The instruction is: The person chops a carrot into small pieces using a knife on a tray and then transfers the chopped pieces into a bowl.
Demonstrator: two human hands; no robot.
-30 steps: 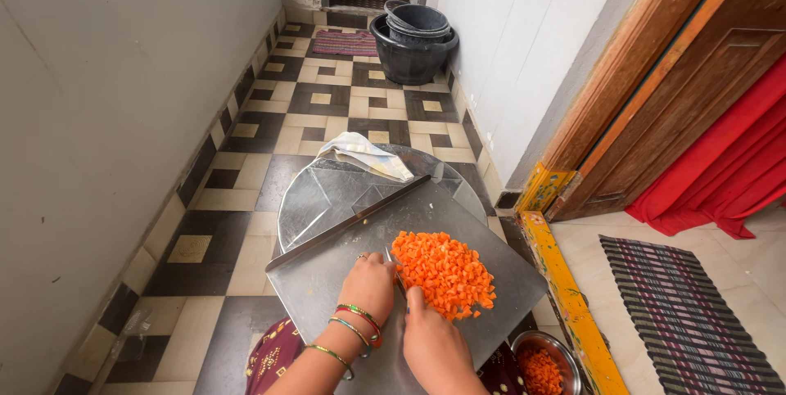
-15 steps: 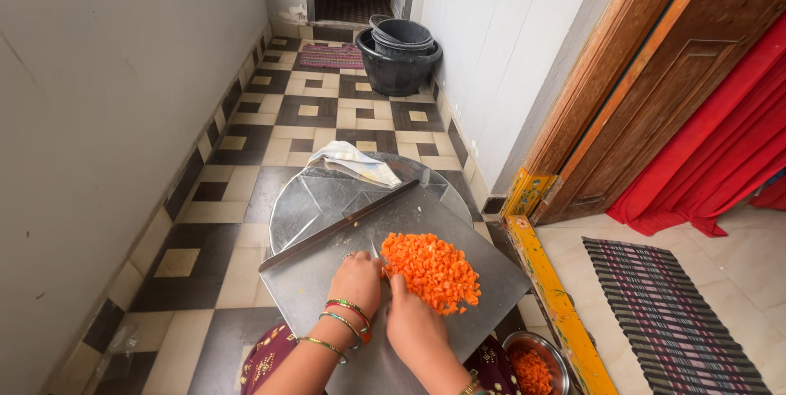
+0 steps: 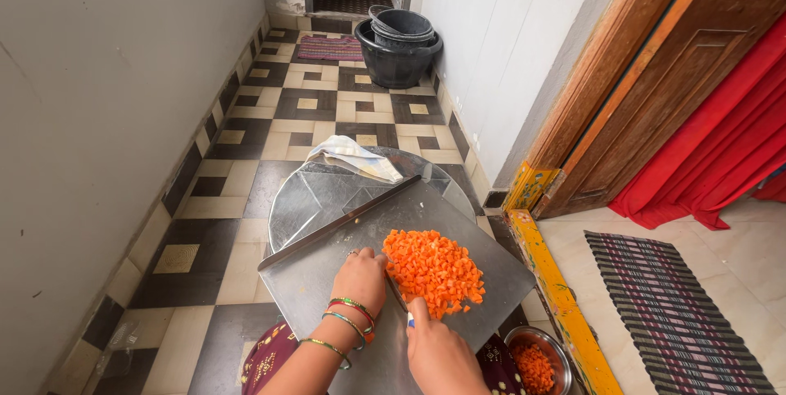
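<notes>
Head view: diced carrot being gathered with a knife on a steel board.

A knife (image 3: 399, 297) is gripped by the right hand (image 3: 438, 350); the left hand (image 3: 360, 279) is curled beside the diced carrot heap (image 3: 432, 270) mid-board (image 3: 327, 272). Dicing appears finished; some carrot is already held in the steel bowl (image 3: 536, 362), the heap is left.

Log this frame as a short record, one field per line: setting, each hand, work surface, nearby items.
setting: tiled corridor floor beside a wooden door
left hand: bangles on the wrist, resting at the edge of the diced carrot pile
right hand: grips a knife, blade against the pile
work surface: flat metal sheet over a round metal tray
nearby: folded cloth on the tray rim; steel bowl of carrot pieces; stacked black tubs; red curtain; striped mat
</notes>
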